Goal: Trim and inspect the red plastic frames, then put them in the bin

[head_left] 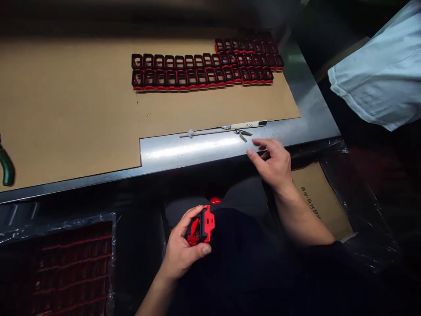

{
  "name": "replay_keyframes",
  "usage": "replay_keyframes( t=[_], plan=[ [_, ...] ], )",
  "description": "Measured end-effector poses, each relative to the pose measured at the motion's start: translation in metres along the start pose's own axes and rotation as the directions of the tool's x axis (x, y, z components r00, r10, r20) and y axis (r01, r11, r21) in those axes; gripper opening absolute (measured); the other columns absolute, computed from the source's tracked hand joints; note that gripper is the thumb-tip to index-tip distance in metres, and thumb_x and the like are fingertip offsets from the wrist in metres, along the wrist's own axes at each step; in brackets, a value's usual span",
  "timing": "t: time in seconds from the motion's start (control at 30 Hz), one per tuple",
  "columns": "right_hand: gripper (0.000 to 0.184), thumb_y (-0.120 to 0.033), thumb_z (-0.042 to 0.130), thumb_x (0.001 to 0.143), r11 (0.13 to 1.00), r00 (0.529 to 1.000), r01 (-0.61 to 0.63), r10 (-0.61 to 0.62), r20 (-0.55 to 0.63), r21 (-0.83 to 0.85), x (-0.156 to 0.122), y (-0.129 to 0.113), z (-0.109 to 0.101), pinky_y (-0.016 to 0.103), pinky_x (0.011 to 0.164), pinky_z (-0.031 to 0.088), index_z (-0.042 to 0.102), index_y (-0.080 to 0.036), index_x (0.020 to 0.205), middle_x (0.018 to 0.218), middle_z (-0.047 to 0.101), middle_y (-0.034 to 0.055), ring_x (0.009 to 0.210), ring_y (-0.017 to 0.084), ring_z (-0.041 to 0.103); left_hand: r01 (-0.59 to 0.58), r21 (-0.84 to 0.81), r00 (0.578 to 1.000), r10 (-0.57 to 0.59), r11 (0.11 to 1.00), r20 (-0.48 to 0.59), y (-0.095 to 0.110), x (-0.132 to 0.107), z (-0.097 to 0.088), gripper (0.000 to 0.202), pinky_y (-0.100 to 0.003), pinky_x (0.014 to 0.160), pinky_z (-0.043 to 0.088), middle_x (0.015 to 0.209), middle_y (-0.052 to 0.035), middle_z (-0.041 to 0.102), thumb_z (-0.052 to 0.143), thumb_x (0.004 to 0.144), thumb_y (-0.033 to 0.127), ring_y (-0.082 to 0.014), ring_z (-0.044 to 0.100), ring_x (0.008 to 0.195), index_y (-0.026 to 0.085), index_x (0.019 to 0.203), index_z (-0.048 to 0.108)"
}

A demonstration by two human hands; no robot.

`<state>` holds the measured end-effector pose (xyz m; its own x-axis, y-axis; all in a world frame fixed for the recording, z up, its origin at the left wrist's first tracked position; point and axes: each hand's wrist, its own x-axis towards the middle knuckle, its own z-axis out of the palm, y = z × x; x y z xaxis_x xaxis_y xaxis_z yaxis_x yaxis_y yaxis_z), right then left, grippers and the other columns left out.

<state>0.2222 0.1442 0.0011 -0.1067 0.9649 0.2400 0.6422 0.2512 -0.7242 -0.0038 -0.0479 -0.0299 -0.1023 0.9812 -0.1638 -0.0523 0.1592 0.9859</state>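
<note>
Red-and-black moulded plastic frame (201, 226) sits tight in the left hand (179, 248), thumb pressed across its near side, fingers curled around the back, held low over the person's dark clothing! Just past it, a small rounded red object (215, 200) peeks out, partly hidden. Over to the right hand (271, 164): fingers spread, nothing in its grip, hovering right at the edge of a brushed steel table (197, 149). Nearest to those fingers, a small metal clip-like piece (242, 137) and a white marker pen (245, 125) with "A55" printed on its barrel, clear as day, lying beside a thin pale rod with a knob (190, 133). Further up, a brown cardboard sheet (204, 112) carries 3 rows of matching red-and-black rectangular frames (204, 72). Far left, a green tool handle (7, 169) on the cardboard. Down low, a plastic-wrapped tray of red-lined parts (66, 267), and on the right, a cardboard panel (319, 202) in clear plastic, its printed characters too blurred to read. Top right, a co-worker's pale blue-white sleeve (371, 66).
</note>
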Motion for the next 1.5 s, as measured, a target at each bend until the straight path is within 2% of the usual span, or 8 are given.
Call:
replay_keyframes(
  t=[0.17, 0.3, 0.4, 0.47, 0.53, 0.63, 0.9, 1.5],
  plan=[
    [0.04, -0.045, 0.078, 0.075, 0.924, 1.0, -0.004, 0.006, 0.005, -0.381, 0.056, 0.023, 0.012, 0.048, 0.09, 0.053, 0.074, -0.02, 0.107, 0.109, 0.069, 0.0112, 0.104, 0.032, 0.064, 0.151, -0.642, 0.982, -0.04, 0.751, 0.184, -0.002, 0.003, 0.015, 0.078, -0.021, 0.04, 0.031, 0.056, 0.0014, 0.058, 0.073, 0.071, 0.07, -0.0062, 0.034, 0.042, 0.018, 0.128, 0.065],
    [0.023, -0.036, 0.075, 0.08, 0.964, 0.999, -0.024, 0.017, -0.031, -0.265, 0.033, 0.015, 0.011, 0.041, 0.078, 0.056, 0.076, -0.019, 0.094, 0.088, 0.074, 0.0064, 0.079, 0.024, 0.069, 0.166, -0.734, 0.979, -0.02, 0.658, 0.203, -0.003, 0.002, 0.019, 0.074, -0.021, 0.039, 0.026, 0.069, -0.0042, 0.068, 0.073, 0.072, 0.068, -0.0051, 0.03, 0.043, 0.018, 0.126, 0.066],
    [0.02, -0.034, 0.073, 0.084, 0.991, 0.983, 0.131, -0.13, 0.132, -0.001, -0.016, -0.011, -0.011, 0.031, 0.064, 0.056, 0.076, -0.021, 0.1, 0.083, 0.075, 0.0033, 0.067, 0.018, 0.069, 0.033, -0.581, 0.999, -0.006, 0.813, 0.049, -0.004, -0.002, 0.015, 0.075, -0.023, 0.054, 0.049, 0.112, -0.0112, 0.072, 0.083, 0.067, 0.061, -0.0091, 0.056, 0.058, 0.025, 0.13, 0.063],
    [0.019, -0.025, 0.075, 0.083, 0.931, 0.882, 0.327, -0.363, 0.3, 0.164, -0.051, -0.031, -0.023, 0.029, 0.064, 0.057, 0.075, -0.021, 0.101, 0.087, 0.077, 0.0047, 0.072, 0.017, 0.071, -0.143, -0.322, 0.99, 0.132, 0.936, -0.055, -0.003, -0.004, 0.011, 0.076, -0.034, 0.082, 0.057, 0.127, -0.0117, 0.066, 0.088, 0.064, 0.053, -0.0215, 0.068, 0.093, 0.028, 0.131, 0.062],
    [0.023, -0.021, 0.077, 0.082, 0.864, 0.795, 0.417, -0.497, 0.347, 0.282, -0.08, -0.045, -0.028, 0.027, 0.062, 0.057, 0.074, -0.018, 0.104, 0.084, 0.077, 0.0054, 0.07, 0.016, 0.072, -0.313, -0.06, 0.95, 0.312, 0.948, -0.023, -0.001, -0.005, 0.009, 0.079, -0.045, 0.097, 0.054, 0.128, -0.0132, 0.064, 0.088, 0.066, 0.048, -0.03, 0.064, 0.115, 0.028, 0.136, 0.058],
    [0.018, -0.024, 0.078, 0.083, 0.825, 0.755, 0.449, -0.556, 0.347, 0.344, -0.103, -0.053, -0.027, 0.024, 0.059, 0.057, 0.072, -0.017, 0.099, 0.085, 0.079, 0.0065, 0.068, 0.015, 0.073, -0.452, 0.114, 0.891, 0.443, 0.885, 0.097, 0.001, -0.004, 0.008, 0.081, -0.048, 0.092, 0.058, 0.126, -0.016, 0.063, 0.083, 0.074, 0.046, -0.0301, 0.065, 0.113, 0.027, 0.144, 0.049],
    [0.009, -0.031, 0.074, 0.088, 0.773, 0.676, 0.594, -0.63, 0.382, 0.224, -0.1, -0.054, -0.029, 0.023, 0.049, 0.049, 0.075, -0.022, 0.087, 0.089, 0.08, 0.0037, 0.056, 0.01, 0.066, -0.492, 0.163, 0.87, 0.475, 0.855, 0.134, 0.001, -0.003, 0.01, 0.079, -0.046, 0.086, 0.061, 0.125, -0.0176, 0.061, 0.08, 0.077, 0.047, -0.0297, 0.066, 0.111, 0.024, 0.145, 0.046],
    [0.009, -0.031, 0.076, 0.086, 0.757, 0.658, 0.606, -0.649, 0.383, 0.243, -0.101, -0.053, -0.025, 0.024, 0.049, 0.049, 0.075, -0.022, 0.088, 0.091, 0.08, 0.0028, 0.056, 0.011, 0.066, -0.466, 0.203, 0.885, 0.451, 0.861, 0.119, -0.001, -0.001, 0.009, 0.08, -0.046, 0.085, 0.062, 0.124, -0.0165, 0.062, 0.079, 0.075, 0.053, -0.0297, 0.067, 0.11, 0.025, 0.144, 0.048]
  ],
)
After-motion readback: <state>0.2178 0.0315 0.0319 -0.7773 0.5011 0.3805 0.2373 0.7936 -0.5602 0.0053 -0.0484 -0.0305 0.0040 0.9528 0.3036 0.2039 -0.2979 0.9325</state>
